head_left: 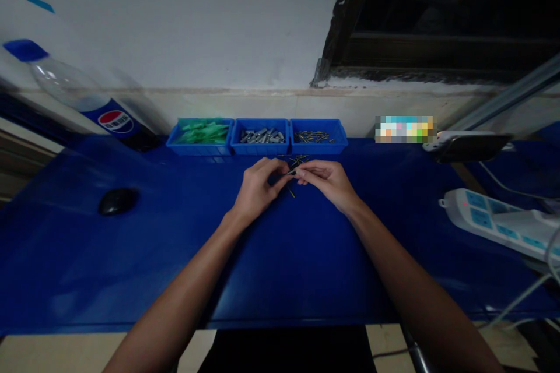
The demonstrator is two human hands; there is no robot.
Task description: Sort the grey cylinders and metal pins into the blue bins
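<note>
My left hand (259,187) and my right hand (329,182) meet over the blue table, fingertips almost touching. Both are closed in a pinch around a small, thin metallic piece (291,172), whose kind is too small to make out. Just behind and under the fingers lie several loose screws (299,159), and one more screw (291,192) is on the table in front of them. Beyond stand three blue bins: the right bin (319,147) has screws in it, the middle bin (259,150) small silver metal cylinders, the left bin (199,150) green plastic pieces.
A cola bottle (98,106) stands at the back left, with a black mouse (117,201) in front of it. On the right are a phone (475,146) on its support, a white power strip (485,213) and cables. The wall rises behind the bins.
</note>
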